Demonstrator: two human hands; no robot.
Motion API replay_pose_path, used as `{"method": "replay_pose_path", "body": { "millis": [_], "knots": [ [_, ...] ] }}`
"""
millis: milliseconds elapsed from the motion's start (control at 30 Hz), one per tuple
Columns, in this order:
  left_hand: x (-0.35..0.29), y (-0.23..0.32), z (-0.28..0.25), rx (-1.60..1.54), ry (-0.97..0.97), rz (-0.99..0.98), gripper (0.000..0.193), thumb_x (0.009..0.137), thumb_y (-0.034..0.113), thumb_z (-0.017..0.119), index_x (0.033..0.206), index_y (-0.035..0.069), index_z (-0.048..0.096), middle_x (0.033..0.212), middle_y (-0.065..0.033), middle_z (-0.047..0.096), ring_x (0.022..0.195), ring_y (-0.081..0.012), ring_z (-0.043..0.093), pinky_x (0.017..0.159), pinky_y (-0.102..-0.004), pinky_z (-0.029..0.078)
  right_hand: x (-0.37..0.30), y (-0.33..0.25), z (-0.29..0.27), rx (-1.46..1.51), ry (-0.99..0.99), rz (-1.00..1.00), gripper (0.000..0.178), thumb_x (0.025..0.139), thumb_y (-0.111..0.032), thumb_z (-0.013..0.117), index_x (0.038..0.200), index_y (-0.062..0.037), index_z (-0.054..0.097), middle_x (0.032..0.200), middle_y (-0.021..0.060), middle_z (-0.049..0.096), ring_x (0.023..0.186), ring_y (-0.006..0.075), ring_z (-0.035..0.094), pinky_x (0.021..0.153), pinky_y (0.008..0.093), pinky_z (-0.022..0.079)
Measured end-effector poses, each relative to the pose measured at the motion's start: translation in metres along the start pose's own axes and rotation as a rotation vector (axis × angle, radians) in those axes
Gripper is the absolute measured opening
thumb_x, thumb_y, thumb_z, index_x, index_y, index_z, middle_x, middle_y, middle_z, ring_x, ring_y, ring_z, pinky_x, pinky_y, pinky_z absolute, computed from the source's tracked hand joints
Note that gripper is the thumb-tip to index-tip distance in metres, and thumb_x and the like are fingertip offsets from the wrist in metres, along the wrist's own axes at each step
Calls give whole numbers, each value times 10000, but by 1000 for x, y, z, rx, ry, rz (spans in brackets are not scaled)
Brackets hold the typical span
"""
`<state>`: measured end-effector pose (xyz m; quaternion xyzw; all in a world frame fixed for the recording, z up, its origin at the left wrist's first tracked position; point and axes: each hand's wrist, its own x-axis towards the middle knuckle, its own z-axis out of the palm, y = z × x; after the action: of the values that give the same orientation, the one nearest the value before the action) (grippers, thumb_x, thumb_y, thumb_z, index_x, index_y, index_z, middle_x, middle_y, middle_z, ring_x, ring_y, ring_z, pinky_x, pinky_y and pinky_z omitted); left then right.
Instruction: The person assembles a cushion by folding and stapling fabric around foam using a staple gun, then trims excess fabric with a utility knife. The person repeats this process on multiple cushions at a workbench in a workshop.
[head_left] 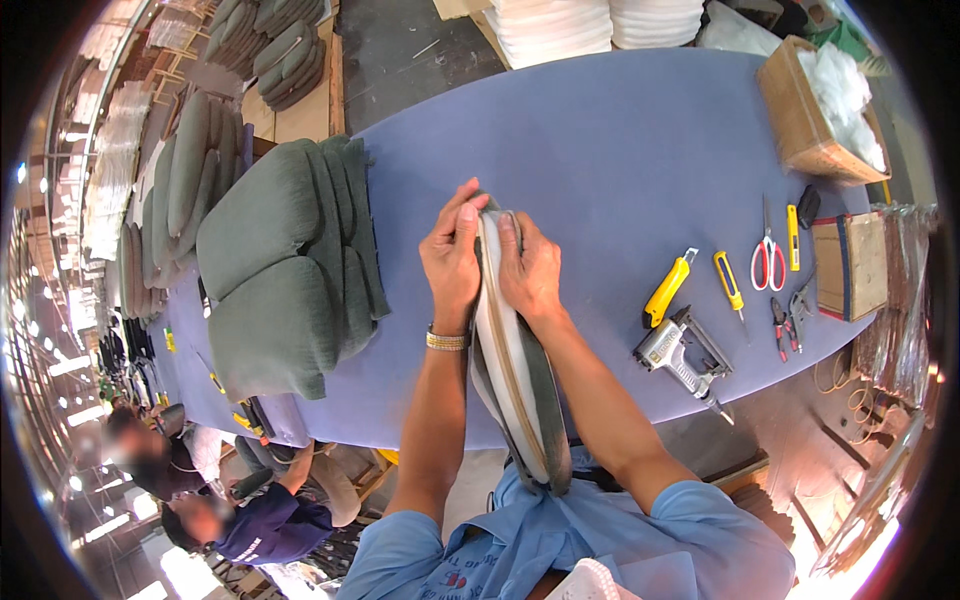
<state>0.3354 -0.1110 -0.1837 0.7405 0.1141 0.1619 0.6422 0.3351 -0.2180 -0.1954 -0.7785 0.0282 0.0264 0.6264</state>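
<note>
A long cushion (512, 370) in a grey-green cover stands on edge on the blue table (600, 140), running from my chest toward the table's middle. Its white padding shows through the open top seam. My left hand (452, 258) grips the cover's left side near the far end, fingers pressed on the fabric. My right hand (527, 268) grips the right side opposite it, pinching the seam edges together. A gold watch is on my left wrist.
Stacked grey-green cushions (285, 270) lie at the table's left. To the right lie a staple gun (682, 355), yellow utility knives (668, 290), red scissors (768, 258) and pliers. A cardboard box (800, 120) stands at the far right. Two people sit lower left.
</note>
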Motion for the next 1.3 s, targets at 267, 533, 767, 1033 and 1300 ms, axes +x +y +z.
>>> {"method": "replay_pose_path", "body": {
  "millis": [267,533,767,1033,1300],
  "knots": [
    [-8,-16,13,-133,28,75,221,1047,109,602,1057,-32,771,1133,-121,758,1278,-315,616,1096,-415,460,37,-19,-54,-358,-271,-189,336,1046,-302,576,876,-15,612,762,198,650,691,410,632,638,491,500],
    [-8,-25,7,-274,51,-34,228,1048,134,613,1002,-19,776,1077,-107,759,1232,-279,633,1135,-447,423,27,-21,-32,-394,-326,-431,273,1000,-241,637,824,-33,615,769,128,665,676,349,659,609,455,532],
    [-18,-35,-8,-306,37,-37,269,1047,196,628,957,-7,780,1054,-105,763,1198,-255,641,1205,-483,353,6,-24,-26,-489,-328,-445,268,968,-227,689,800,-54,571,695,89,607,574,288,621,505,414,491],
    [-19,-36,-31,-356,18,-33,290,1058,209,605,973,-6,781,1068,-106,760,1186,-253,644,1213,-485,349,14,21,-31,465,-417,2,393,1076,-360,523,1069,16,638,991,140,697,856,219,685,813,387,533],
    [-20,-34,-39,-341,42,-75,234,1046,145,609,1022,-12,781,1205,-96,718,1259,-249,599,1184,-437,381,61,-2,32,227,-528,-38,486,1108,-362,419,1337,11,631,1568,219,468,1431,324,458,1194,437,322]
  ]
}}
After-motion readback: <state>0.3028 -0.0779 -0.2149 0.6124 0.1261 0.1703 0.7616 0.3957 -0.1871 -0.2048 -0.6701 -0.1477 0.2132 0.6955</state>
